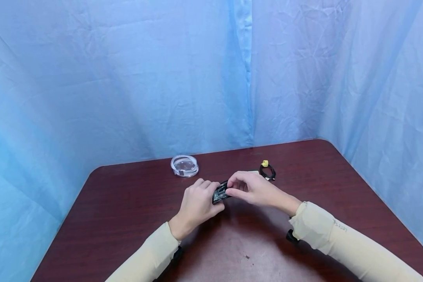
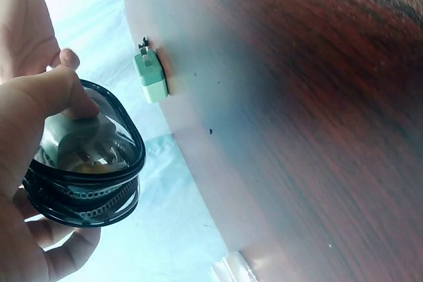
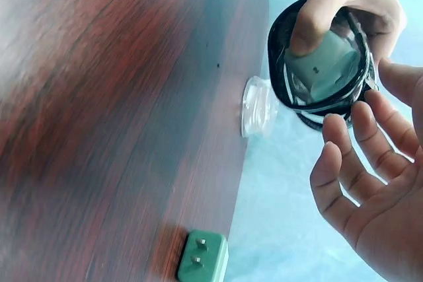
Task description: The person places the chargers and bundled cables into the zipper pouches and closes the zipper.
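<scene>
My left hand grips a small clear zippered pouch with black trim, held above the table. In the left wrist view the thumb presses on the pouch's clear face. Through the plastic a pale greenish block shows, its kind unclear. My right hand is at the pouch's right edge. There its thumb and index finger pinch what looks like a small zipper pull, while the other fingers are spread in the right wrist view.
A green two-prong plug adapter lies on the dark red table, mostly hidden behind my right hand in the head view. Beside it lies a coiled black cable with a yellow tag. A clear coil rests near the back edge; blue curtains hang behind.
</scene>
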### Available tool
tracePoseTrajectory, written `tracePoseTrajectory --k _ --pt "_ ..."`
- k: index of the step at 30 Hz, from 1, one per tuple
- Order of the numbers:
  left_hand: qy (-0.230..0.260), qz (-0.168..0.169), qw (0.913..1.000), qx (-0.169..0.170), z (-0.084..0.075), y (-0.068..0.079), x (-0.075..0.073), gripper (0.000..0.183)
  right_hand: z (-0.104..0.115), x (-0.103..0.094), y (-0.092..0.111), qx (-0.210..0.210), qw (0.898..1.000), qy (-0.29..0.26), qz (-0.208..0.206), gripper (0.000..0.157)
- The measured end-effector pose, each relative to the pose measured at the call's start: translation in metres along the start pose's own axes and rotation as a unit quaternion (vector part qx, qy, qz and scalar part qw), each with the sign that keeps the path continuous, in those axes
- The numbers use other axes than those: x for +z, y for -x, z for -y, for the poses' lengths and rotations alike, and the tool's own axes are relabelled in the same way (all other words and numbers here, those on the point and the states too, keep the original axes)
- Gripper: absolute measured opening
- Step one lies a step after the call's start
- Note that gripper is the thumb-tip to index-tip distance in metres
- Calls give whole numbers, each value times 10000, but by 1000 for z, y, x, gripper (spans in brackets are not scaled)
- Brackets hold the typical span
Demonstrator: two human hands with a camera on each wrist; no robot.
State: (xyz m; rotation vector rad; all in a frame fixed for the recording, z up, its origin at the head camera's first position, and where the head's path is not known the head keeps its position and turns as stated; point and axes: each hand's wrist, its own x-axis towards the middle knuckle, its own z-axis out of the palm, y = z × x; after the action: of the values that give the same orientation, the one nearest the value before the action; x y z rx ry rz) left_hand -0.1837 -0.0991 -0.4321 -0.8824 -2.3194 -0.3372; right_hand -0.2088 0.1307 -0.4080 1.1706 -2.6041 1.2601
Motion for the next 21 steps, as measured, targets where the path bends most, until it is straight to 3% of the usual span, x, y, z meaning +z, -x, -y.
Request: tracePoseTrajectory --k 8,21 --pt "-290 6 9996 35 -5 -1 1 42 7 5 -3 881 9939 317 -591 18" --pt "-321 29 9995 -73 -5 -1 -2 40 10 10 -4 882 9947 -131 -510 6"
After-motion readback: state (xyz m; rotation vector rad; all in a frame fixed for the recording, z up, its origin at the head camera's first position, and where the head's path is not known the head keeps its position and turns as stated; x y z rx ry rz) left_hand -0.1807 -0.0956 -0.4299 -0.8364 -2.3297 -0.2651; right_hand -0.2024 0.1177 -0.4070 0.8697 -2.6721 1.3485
